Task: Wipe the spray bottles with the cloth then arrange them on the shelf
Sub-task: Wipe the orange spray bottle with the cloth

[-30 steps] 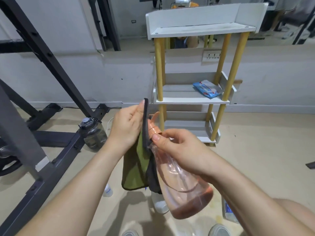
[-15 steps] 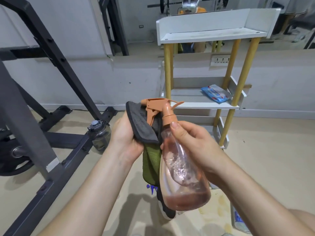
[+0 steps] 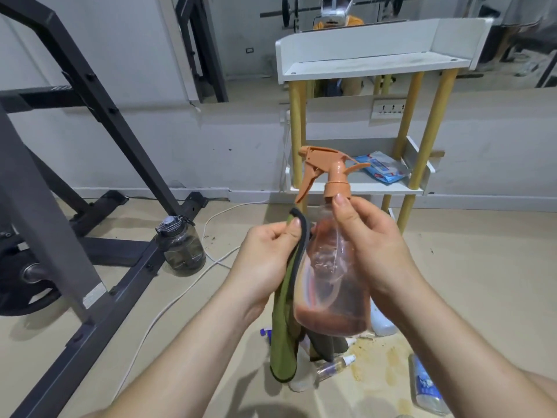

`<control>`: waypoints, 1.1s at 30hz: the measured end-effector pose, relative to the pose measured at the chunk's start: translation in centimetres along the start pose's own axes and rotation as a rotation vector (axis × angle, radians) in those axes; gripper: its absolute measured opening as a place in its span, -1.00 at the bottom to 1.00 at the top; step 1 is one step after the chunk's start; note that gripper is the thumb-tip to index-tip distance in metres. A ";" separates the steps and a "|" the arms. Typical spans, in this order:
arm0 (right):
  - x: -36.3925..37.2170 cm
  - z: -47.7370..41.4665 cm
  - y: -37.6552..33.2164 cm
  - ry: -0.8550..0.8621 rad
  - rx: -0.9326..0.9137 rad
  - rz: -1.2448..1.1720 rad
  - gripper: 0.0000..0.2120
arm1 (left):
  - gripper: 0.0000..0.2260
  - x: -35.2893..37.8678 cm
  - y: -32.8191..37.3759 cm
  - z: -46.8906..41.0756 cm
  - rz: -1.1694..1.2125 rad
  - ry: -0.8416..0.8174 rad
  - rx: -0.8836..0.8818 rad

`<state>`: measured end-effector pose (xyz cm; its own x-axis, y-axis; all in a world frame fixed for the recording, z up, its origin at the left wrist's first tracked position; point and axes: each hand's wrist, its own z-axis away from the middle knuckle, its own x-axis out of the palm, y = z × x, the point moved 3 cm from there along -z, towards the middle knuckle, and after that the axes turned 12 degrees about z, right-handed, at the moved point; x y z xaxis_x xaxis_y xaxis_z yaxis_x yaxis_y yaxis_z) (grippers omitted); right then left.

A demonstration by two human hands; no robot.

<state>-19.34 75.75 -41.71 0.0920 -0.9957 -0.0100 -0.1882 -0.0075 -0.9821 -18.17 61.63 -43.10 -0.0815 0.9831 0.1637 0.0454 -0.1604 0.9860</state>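
Observation:
A clear spray bottle (image 3: pixel 330 273) with an orange trigger head and reddish liquid at its bottom is held upright in front of me. My right hand (image 3: pixel 369 245) grips its body, the thumb up by the orange collar. My left hand (image 3: pixel 268 257) pinches a green cloth (image 3: pixel 284 324) with a dark edge and holds it against the bottle's left side. Behind stands a white shelf (image 3: pixel 355 188) on yellow posts, three tiers high. More bottles lie on the floor below: a small clear one (image 3: pixel 333 368), a white one (image 3: pixel 382 322) and one at the right (image 3: pixel 426 387).
A blue packet (image 3: pixel 384 167) lies on the middle tier. A dark steel gym rack (image 3: pixel 90 212) fills the left, with a dark water jug (image 3: pixel 182 247) at its foot and a white cable (image 3: pixel 168 309) across the floor. Stains mark the floor near the bottles.
The bottle has turned upright and risen, its trigger head now clear of the cloth. My left hand slid the cloth from the head down to the bottle's left side.

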 end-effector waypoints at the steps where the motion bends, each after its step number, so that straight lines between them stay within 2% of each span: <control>1: -0.2 0.0 0.0 -0.012 0.020 -0.043 -0.73 | -0.63 0.2 0.2 0.2 -0.076 -0.013 0.063; 3: -0.1 0.0 0.0 -0.136 0.065 -0.133 -0.71 | -0.64 0.8 0.9 0.6 -0.159 -0.032 0.188; 5: 0.3 0.4 0.1 -0.313 0.176 -0.260 -0.57 | -0.66 1.2 1.5 0.7 -0.155 -0.071 0.223; 7: 0.6 0.6 0.1 -0.385 0.223 -0.236 -0.46 | -0.64 1.0 1.8 0.3 -0.278 -0.095 0.262; 10: 0.6 0.4 -0.2 -0.201 0.146 -0.047 -0.71 | -0.63 1.1 1.9 0.4 -0.663 -0.065 0.313; 11: 0.7 0.4 -0.2 -0.133 0.137 -0.057 -0.75 | -0.64 1.1 2.0 0.5 -0.672 -0.034 0.322; 14: 0.5 0.0 -0.1 0.025 0.156 -0.166 -0.81 | -0.79 0.6 2.1 0.9 -0.472 0.160 0.335; 15: 0.3 -0.2 -0.3 0.072 0.163 -0.184 -0.83 | -0.66 0.5 2.0 1.0 -0.423 0.189 0.289; 17: -0.2 -0.6 -0.6 0.126 0.155 -0.216 -0.79 | -0.45 0.9 1.1 1.3 -0.295 0.035 0.073; 19: -0.4 -0.6 -0.9 0.121 0.134 -0.219 -0.73 | -0.39 1.5 0.5 1.9 -0.122 -0.186 -0.128; 22: 0.1 -0.5 -0.6 0.169 0.131 -0.160 -0.74 | -0.39 2.0 0.1 2.6 -0.031 -0.364 -0.206; 25: 0.3 -1.0 -0.2 0.226 0.207 -0.171 -0.67 | -0.40 2.2 -0.2 2.1 -0.008 -0.219 -0.103; 28: -1.7 -2.3 0.0 0.271 0.346 -0.476 -0.69 | -0.49 1.3 -0.2 1.1 0.074 -0.033 -0.075; 30: -3.2 -2.3 -0.7 0.267 0.298 -0.606 -0.81 | -0.44 0.1 -0.3 0.5 -0.041 0.025 -0.074; 33: -1.9 -1.7 -2.4 0.063 0.103 -0.526 -0.69 | -0.37 -0.3 -0.7 0.7 -0.350 0.076 -0.038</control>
<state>-20.70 77.53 -39.05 0.0884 -0.8634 0.4966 -0.0358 -0.5010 -0.8647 -17.50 61.46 -43.84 -0.1595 0.9700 -0.1837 -0.0358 0.1803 0.9830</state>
